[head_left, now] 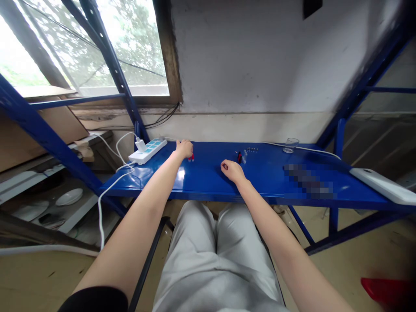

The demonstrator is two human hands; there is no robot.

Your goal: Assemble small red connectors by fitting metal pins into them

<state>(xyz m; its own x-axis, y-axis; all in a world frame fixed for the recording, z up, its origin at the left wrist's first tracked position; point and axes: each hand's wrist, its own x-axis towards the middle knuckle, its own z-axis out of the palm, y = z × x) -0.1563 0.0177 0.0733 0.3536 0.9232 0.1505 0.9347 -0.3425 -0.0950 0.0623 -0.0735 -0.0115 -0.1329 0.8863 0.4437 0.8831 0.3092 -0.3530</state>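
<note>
My left hand [184, 148] is at the back left of the blue table, its fingers curled downward. Small red pieces with pale ends [191, 159] show right beside its fingertips; what the fingers hold, if anything, is hidden. Closer to the front edge, my right hand [233, 170] is curled with the fingertips drawn together, and I cannot make out anything in them. Just beyond it are a small black and red object [239, 157] and some small clear pieces [245, 156]. Several tiny pieces [252, 150] form a row farther back.
A white power strip [148, 150] with a plugged-in cord lies at the left end of the blue table [208, 186]. To the right are a clear glass [290, 145], a blurred dark object [307, 181] and a white slab-like item [385, 185]. Blue metal posts flank both sides.
</note>
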